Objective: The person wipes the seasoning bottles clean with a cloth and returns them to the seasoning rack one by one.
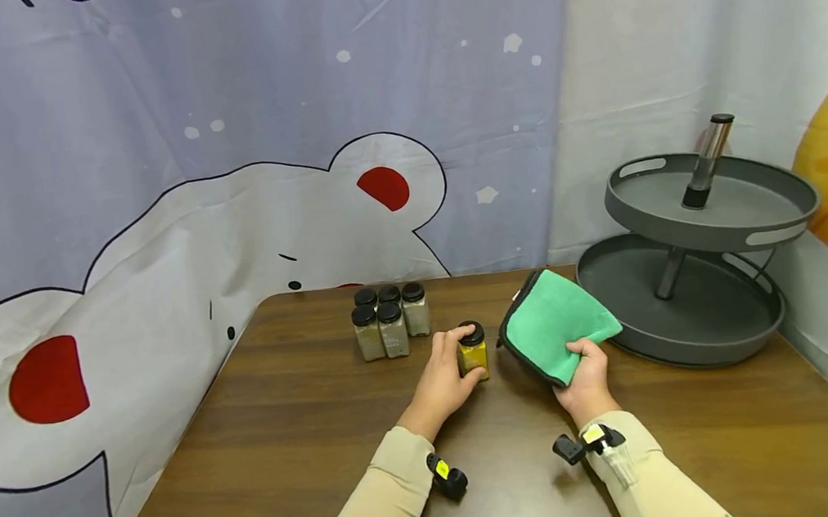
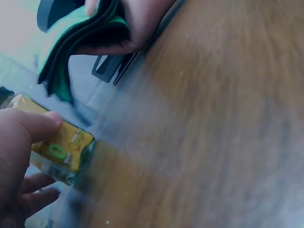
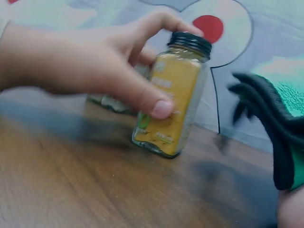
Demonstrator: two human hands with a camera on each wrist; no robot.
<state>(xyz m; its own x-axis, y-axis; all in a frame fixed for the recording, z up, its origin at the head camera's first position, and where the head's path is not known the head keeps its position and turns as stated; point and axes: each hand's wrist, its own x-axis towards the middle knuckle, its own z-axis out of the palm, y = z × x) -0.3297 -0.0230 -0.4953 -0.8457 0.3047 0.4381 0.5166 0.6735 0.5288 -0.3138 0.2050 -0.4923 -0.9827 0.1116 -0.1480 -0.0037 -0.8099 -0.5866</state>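
Observation:
My left hand grips a square glass spice jar with yellow contents and a black lid. Its thumb presses on the jar's label, and a finger reaches over the lid in the right wrist view. The jar leans slightly there, its base close over the table. To its right, my right hand holds a folded green cloth with dark edging, thumb on top. The cloth's dark edge faces the jar, a short gap apart. Most of the left fingers are hidden behind the jar.
Several black-lidded spice jars stand grouped at the table's back, left of the hands. A grey two-tier round tray with a metal post stands at the back right. Behind the wooden table hangs a printed curtain.

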